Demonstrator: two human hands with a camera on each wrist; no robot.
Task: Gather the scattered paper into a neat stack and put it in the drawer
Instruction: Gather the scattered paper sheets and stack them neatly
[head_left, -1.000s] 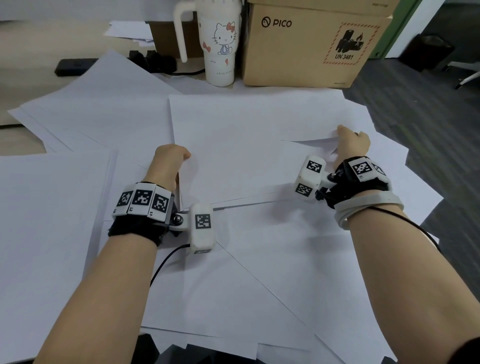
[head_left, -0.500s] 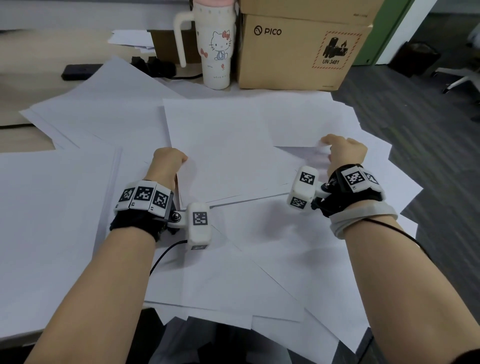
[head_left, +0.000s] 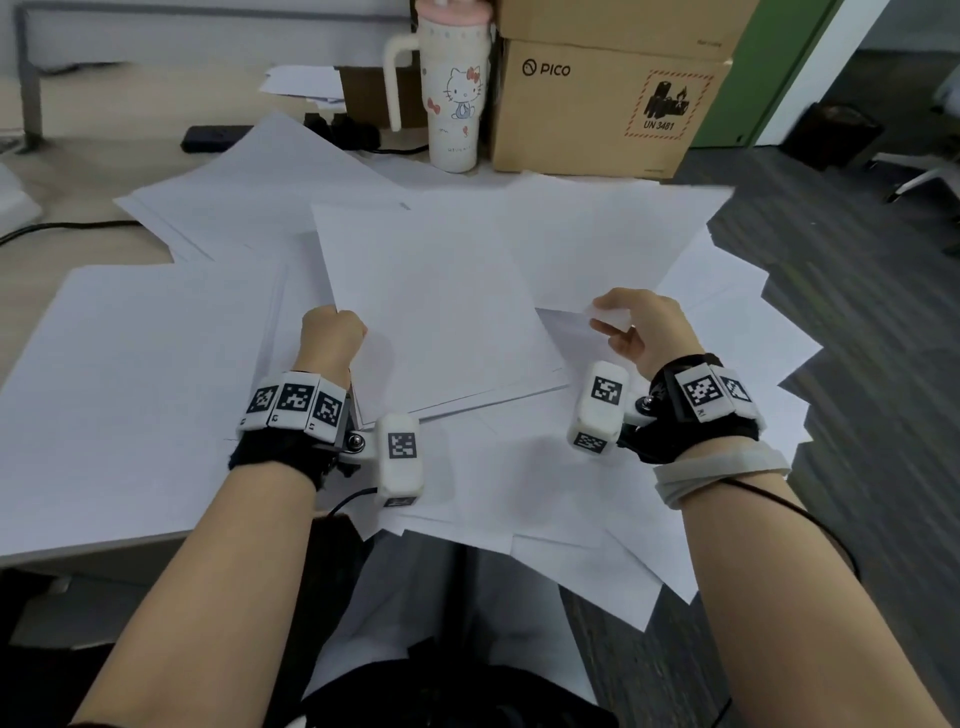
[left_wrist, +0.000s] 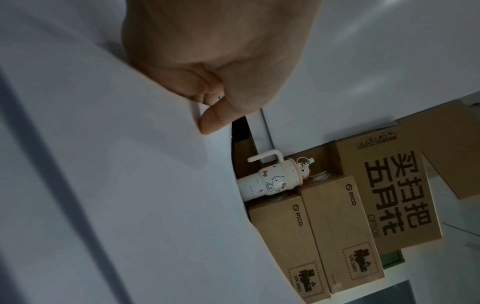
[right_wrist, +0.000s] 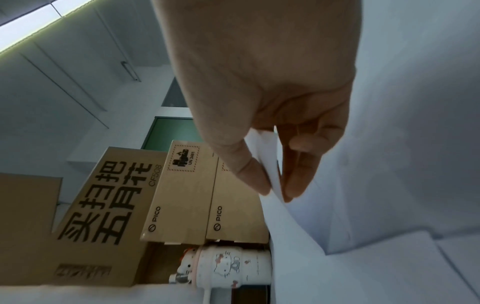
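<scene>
White paper sheets (head_left: 156, 364) lie scattered and overlapping across the desk. A small stack of sheets (head_left: 436, 306) lies in the middle. My left hand (head_left: 332, 338) grips the stack's left edge; in the left wrist view the thumb (left_wrist: 215, 121) pinches the paper (left_wrist: 130, 185). My right hand (head_left: 631, 327) pinches the corner of a single sheet (head_left: 566, 327) at the stack's right side, lifted off the pile. In the right wrist view its thumb (right_wrist: 244, 170) and a finger pinch that sheet (right_wrist: 272, 174). No drawer is in view.
A white cartoon-cat tumbler (head_left: 454, 93) and stacked cardboard boxes (head_left: 602, 104) stand at the back of the desk. A black power strip (head_left: 213, 137) and cables lie at the back left. Sheets overhang the desk's front edge (head_left: 597, 566). Grey carpet (head_left: 857, 260) is on the right.
My right hand has pulled back toward me and leftward, lifting the corner of a sheet it pinches. My left hand keeps its grip on the stack's left edge.
</scene>
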